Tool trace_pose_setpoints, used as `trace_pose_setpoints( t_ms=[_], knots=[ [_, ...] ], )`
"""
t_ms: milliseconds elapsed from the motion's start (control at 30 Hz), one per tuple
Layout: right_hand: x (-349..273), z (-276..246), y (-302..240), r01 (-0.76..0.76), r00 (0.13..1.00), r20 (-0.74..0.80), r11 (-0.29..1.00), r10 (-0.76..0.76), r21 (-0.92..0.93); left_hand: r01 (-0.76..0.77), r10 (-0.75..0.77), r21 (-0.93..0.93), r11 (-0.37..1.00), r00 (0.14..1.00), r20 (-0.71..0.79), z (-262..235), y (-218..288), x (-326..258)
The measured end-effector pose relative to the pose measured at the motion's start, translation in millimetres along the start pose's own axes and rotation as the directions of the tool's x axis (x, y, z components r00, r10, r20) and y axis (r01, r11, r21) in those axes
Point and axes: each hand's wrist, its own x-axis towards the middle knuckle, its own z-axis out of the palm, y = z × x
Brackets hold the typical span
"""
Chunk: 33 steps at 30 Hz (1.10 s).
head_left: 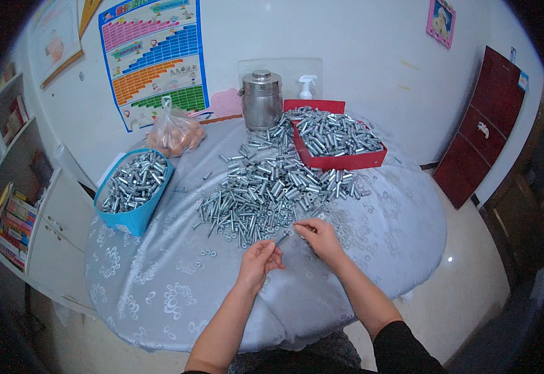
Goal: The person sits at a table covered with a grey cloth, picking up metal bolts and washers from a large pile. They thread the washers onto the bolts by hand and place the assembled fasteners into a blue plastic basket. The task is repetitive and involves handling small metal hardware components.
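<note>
Near the front of the pile, my left hand (259, 263) pinches a thin metal bolt (283, 239) between thumb and fingers, its free end angled up to the right. My right hand (323, 242) is just right of the bolt, thumb and forefinger pressed together. Whatever small piece may be in that pinch is too small to make out. Beyond both hands spreads a heap of loose bolts and metal sleeves (265, 187), with nuts and washers along its near edge. A few washers (207, 252) lie apart to the left.
A blue basket (136, 219) full of metal sleeves stands left. At the back right, a red box (346, 162) is heaped with similar parts. Behind are a steel canister (262, 103), a white spray bottle (307, 87) and a plastic bag of round brownish things (175, 134).
</note>
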Motion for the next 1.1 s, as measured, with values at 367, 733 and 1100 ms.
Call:
trace_pose_setpoints(
  t_ms=[367, 733, 1100],
  knots=[
    [33.3, 8.2, 6.1, 0.406, 0.911, 0.168, 0.741, -0.377, -0.535, -0.035, 0.032, -0.073, 0.997, 0.999, -0.038, -2.7, 4.5, 0.9],
    [18.2, 1.5, 1.1, 0.019, 0.999, 0.041, 1.0, -0.018, -0.013, -0.023, 0.021, -0.056, 0.998, 0.999, -0.034, -3.8, 4.2, 1.2],
    [2.5, 1.9, 3.3, -0.022, 0.983, 0.168, 0.858, -0.075, 0.514, 0.035, -0.036, 0.015, 0.999, 0.999, 0.028, -2.8, 2.7, 1.5]
  ],
)
